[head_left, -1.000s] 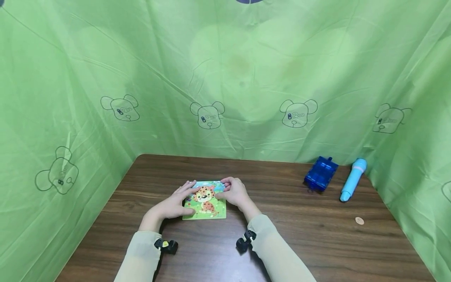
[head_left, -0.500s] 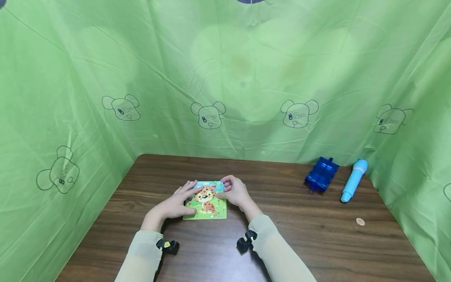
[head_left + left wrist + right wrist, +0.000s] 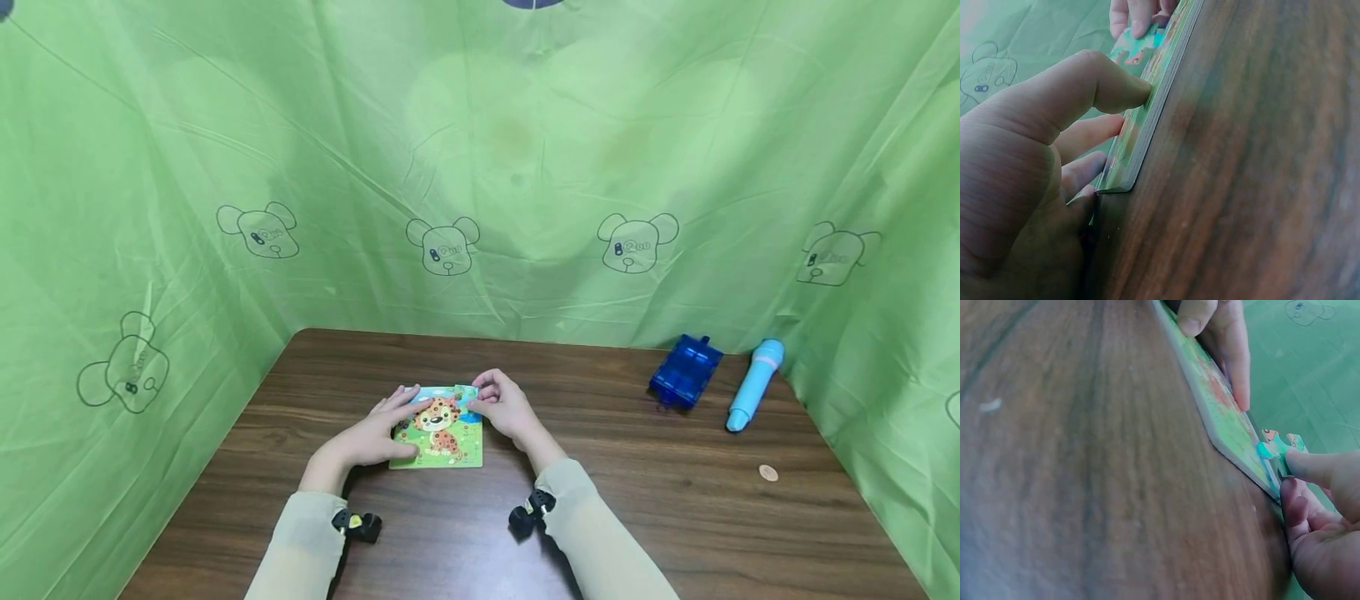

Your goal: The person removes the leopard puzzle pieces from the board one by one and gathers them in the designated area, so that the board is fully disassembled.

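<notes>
Beneath my right grip [image 3: 510,410]: surface [image 3: 600,425], dark wood-grain. Beyond and flanking it: green cloth [image 3: 540,167], creased, printed with animal heads [image 3: 633,246].

Booth-like space: green cloth [image 3: 525,150], table [image 3: 637,467]

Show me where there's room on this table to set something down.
Bare tabletop lies between the right hand and the blue case, and left of the left hand. It's crowded at the puzzle, between both hands, and where the case nears the light-blue wand.
</notes>
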Available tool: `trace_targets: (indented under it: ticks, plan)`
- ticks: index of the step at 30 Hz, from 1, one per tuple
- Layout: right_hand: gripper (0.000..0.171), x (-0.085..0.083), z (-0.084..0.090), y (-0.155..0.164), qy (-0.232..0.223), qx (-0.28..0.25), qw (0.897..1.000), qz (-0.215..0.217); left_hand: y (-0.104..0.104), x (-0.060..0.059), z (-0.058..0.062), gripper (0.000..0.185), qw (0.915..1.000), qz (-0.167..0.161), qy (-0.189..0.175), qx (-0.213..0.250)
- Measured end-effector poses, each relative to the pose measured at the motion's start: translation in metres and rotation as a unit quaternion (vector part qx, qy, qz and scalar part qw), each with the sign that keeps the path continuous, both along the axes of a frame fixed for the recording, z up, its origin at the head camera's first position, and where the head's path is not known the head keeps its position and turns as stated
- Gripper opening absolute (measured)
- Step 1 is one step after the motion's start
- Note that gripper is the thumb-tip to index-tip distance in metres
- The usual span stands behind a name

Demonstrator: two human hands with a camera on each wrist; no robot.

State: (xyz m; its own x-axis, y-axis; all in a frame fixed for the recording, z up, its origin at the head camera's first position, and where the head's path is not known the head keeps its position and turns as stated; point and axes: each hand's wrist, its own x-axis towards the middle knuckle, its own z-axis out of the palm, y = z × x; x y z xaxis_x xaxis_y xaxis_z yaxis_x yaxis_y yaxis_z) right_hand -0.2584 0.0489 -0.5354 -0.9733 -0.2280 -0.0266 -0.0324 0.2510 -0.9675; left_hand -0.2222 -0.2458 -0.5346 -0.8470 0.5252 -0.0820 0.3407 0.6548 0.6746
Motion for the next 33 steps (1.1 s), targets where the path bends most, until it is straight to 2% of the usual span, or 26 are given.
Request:
trace_targets:
  ticks: [6,12,19,25,33]
  plan:
    - [0.03,0.003,0.005,0.011,-0.026,-0.039,0.999,0.019,0.001,0.001,-0.001,0.09,1.0,-0.002,0.007,0.0]
    - [0.031,0.007,0.01,0.03,-0.026,-0.051,0.998,0.033,0.001,0.001,0.0,0.09,1.0,-0.003,0.008,0.005]
    - [0.033,0.016,0.02,0.063,-0.002,-0.064,0.998,0.005,0.001,0.002,0.001,0.089,0.9999,-0.007,0.014,0.001]
    - [0.037,0.025,0.028,0.104,0.003,-0.067,0.998,-0.015,0.0,0.004,0.004,0.089,0.9999,-0.001,0.011,0.003]
    - [0.042,0.042,0.024,0.181,0.01,-0.011,0.999,-0.052,0.001,0.004,0.0,0.089,0.9998,-0.001,0.017,-0.007]
